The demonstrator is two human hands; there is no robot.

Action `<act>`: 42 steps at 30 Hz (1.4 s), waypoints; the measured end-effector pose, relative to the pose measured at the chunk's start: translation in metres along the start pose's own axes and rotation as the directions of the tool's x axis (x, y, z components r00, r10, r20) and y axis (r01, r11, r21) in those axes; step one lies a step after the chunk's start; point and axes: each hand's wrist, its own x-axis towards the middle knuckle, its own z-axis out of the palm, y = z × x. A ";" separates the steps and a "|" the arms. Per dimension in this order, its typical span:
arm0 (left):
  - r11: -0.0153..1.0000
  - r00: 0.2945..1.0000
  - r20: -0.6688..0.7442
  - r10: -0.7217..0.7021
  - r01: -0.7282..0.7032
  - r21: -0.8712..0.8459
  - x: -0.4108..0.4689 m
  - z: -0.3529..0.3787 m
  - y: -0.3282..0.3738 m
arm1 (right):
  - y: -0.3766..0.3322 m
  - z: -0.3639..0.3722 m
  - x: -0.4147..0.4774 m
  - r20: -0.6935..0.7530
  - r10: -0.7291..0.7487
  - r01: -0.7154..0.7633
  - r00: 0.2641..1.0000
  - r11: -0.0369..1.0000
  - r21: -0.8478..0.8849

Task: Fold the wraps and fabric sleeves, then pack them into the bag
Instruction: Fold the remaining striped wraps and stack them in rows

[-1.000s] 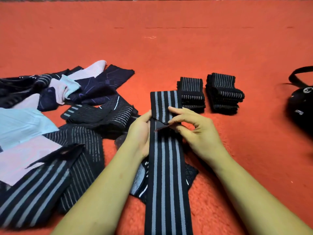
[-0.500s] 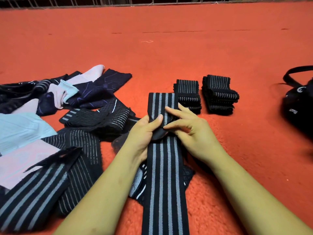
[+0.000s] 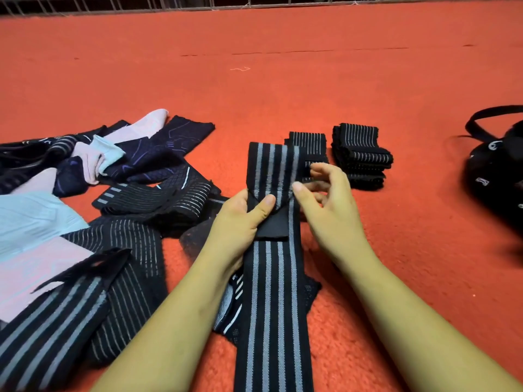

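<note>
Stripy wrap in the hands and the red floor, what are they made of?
The wrap looks like stretchy woven elastic, matte black with grey stripes; a fine weave shows in the stripes. Its plain black patch may be a hook-and-loop fastener, I can't be sure. The floor seems a fuzzy red carpet; the near part looks nubby.

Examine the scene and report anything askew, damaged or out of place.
The right folded stack has its layers offset, not flush. A loose thread lies alone on the red carpet. The unfolded pile at left is jumbled, awaiting folding.
</note>
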 end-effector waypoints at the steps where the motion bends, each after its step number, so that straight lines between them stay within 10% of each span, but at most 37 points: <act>1: 1.000 0.999 0.035 0.019 -0.020 0.015 -0.002 0.002 0.001 | 0.000 0.000 0.001 -0.008 0.057 -0.056 0.998 0.998 0.039; 10: 0.961 0.913 0.357 -0.196 0.107 0.254 -0.009 -0.009 0.005 | 0.000 -0.009 0.003 -0.022 0.078 -0.065 0.997 0.933 0.354; 15: 0.953 0.945 0.234 -0.231 0.171 0.250 -0.005 -0.011 0.000 | -0.009 -0.007 0.000 -0.010 -0.001 0.006 1.000 0.881 0.473; 24: 0.838 0.967 -0.005 -0.256 0.219 -0.500 0.006 -0.014 0.017 | -0.012 -0.004 -0.007 0.207 -0.035 -0.040 0.978 0.935 0.352; 42: 0.997 0.989 -0.146 -0.022 0.011 -0.072 0.004 -0.004 0.004 | -0.007 0.006 -0.016 0.417 0.235 -0.316 0.878 0.939 0.135</act>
